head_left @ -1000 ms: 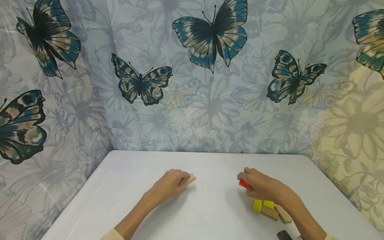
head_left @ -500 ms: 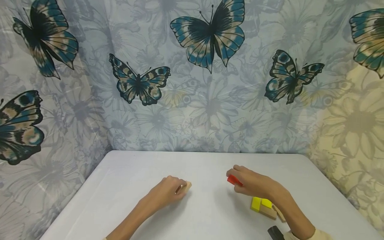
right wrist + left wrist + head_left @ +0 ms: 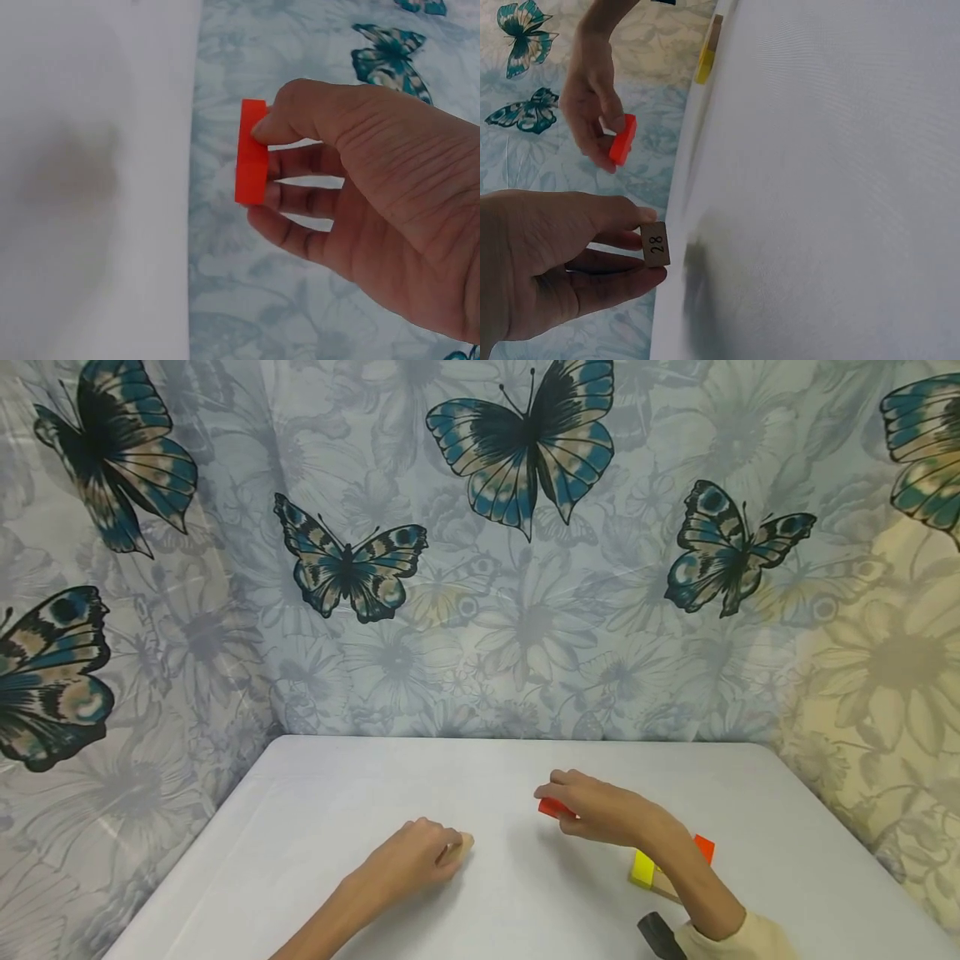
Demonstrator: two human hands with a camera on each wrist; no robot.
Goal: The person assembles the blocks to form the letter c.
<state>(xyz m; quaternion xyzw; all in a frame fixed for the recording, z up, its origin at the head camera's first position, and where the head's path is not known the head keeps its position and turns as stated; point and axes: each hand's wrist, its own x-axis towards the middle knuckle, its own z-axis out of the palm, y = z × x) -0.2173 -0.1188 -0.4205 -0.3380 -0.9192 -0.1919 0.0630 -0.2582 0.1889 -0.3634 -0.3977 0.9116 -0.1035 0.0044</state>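
My left hand [image 3: 416,857] pinches a plain wooden block [image 3: 655,244] between thumb and fingers; the end facing the left wrist camera bears the number 28. To its right and a little farther back, my right hand [image 3: 600,808] grips a red block [image 3: 252,151], thumb on one side and fingertips on the other. Both hands hover over the white table [image 3: 360,768], casting shadows on it, with a gap between the two blocks. Under the right forearm lies a small group of blocks, partly hidden: a yellow block [image 3: 642,869] and a red block [image 3: 705,847] show.
A dark strapped object [image 3: 660,935] sits by the right sleeve cuff [image 3: 738,939]. Behind the table hangs a cloth backdrop [image 3: 525,635] printed with butterflies and flowers. The table's far edge runs along its foot.
My right hand has moved left with its red block, nearer the left hand. My left hand has come slightly toward me, still pinching the wooden block. A red block in the group has come into view.
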